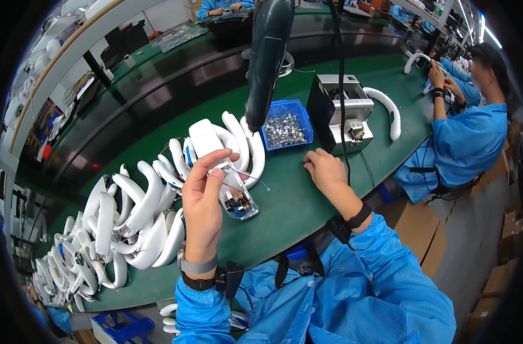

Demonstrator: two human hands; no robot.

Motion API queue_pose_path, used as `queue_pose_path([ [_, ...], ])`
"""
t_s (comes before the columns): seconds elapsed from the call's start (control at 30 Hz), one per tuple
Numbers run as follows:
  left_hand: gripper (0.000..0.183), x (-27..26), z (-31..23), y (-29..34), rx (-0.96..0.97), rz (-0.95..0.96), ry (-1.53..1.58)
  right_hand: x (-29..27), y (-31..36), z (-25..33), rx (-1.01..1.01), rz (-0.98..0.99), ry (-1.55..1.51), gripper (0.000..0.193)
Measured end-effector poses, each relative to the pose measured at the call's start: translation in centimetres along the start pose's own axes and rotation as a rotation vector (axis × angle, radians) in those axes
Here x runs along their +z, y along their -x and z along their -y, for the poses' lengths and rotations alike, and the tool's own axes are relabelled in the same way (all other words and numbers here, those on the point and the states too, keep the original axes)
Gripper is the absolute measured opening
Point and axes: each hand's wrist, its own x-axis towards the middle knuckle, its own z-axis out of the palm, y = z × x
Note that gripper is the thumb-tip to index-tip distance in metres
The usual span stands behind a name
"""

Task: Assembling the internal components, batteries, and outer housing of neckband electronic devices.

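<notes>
My left hand (203, 198) grips a white plastic housing (251, 208) between thumb and fingers. The housing's lower end lies open, showing a small circuit board (236, 202), and thin wires (255, 179) stick out beside it. Over the green table, my right hand (327, 171) has its fingers curled in and pressed together. Whatever is between those fingertips, if anything, is too small to tell. Just beyond it are a blue bin (291, 144) of small shiny metal parts (284, 129) and a grey-and-black bench machine (346, 109).
Many curved white housings (141, 212) are piled along the left. A dark tapered tool (270, 57) hangs over the table (290, 200), beside a black cable (341, 74). Another curved white housing (387, 109) lies right of the machine. A co-worker in blue (468, 132) sits at the right.
</notes>
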Motion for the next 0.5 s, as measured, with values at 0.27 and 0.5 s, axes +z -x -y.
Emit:
queue_pose_path([
  [0.27, 0.028, -0.2, -0.3, 0.3, 0.004, 0.004, 0.019, 1.3, -0.4, -0.8, 0.063, 0.044, 0.100, 0.010],
  [0.5, 0.025, 0.1, -0.6, -0.1, -0.030, 0.052, -0.002, -6.3, 0.0, 7.8, -0.360, -0.199, -0.459, 0.008],
])
